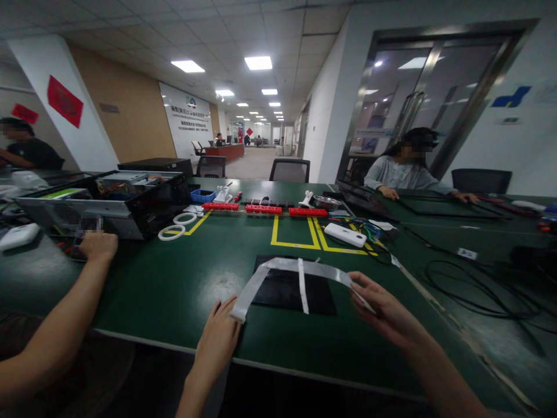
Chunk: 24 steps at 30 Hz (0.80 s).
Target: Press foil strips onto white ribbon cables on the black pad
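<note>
A pale grey flat ribbon cable (pixel 256 281) arches between my two hands. My left hand (pixel 217 334) has its fingers closed at the cable's left end, low over the table's front edge. My right hand (pixel 383 305) pinches the other end, where a thin white piece sticks out below the fingers. Beneath the arch a thin black flat panel (pixel 278 293) lies on the green table (pixel 165 302). A narrow white strip (pixel 303 287) crosses the cable and hangs down over the panel; whether it is joined to the cable I cannot tell.
At left, a co-worker's hand (pixel 99 244) works beside an opened computer case (pixel 143 206). Farther back are white rings (pixel 172 232), red power strips (pixel 263 209) and a white device (pixel 345 234). Black cables (pixel 474 296) coil at right. Another person (pixel 407 165) sits across the table.
</note>
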### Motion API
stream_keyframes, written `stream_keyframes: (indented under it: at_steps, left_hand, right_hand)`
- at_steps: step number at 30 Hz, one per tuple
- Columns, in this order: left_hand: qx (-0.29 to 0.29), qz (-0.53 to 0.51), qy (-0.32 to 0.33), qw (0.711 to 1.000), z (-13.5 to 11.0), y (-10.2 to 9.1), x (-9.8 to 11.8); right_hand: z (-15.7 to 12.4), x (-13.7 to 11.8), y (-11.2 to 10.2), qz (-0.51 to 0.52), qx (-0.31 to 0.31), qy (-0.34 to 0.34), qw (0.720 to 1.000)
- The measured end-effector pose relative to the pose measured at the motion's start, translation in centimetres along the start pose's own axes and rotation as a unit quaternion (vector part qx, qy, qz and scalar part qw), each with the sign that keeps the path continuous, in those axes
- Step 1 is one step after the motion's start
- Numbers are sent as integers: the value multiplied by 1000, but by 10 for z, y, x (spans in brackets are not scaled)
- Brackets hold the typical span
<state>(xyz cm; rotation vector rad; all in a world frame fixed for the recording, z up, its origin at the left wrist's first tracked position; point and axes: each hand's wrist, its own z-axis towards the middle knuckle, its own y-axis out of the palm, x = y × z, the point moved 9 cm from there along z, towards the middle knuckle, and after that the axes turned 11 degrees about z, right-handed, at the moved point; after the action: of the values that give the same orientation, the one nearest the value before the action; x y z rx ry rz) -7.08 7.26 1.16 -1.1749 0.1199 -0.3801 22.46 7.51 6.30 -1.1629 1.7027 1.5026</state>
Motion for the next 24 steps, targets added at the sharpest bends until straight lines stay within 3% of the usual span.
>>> stream_keyframes:
  at_steps: [3, 6, 10, 18, 21, 24]
  left_hand:
    - [0, -25, 2, 1000, -1, 2, -2]
    - [11, -45, -25, 999, -1, 4, -8]
    - [36, -72, -55, 995, 1, 5, -15]
    - [69, -107, -77, 989, 1, 5, -32]
    - [91, -69, -57, 992, 4, -7, -18]
    - [121, -29, 3, 992, 12, -26, 19]
  right_hand:
    - [18, 31, -12, -63, 13, 49, 997]
    - [29, 48, -25, -130, 21, 55, 990]
    - [34, 47, -32, -203, 27, 23, 978]
    - [35, 44, -27, -262, 21, 4, 965]
    - [36, 45, -31, -283, 37, 7, 958]
    - [39, 49, -37, -298, 44, 11, 954]
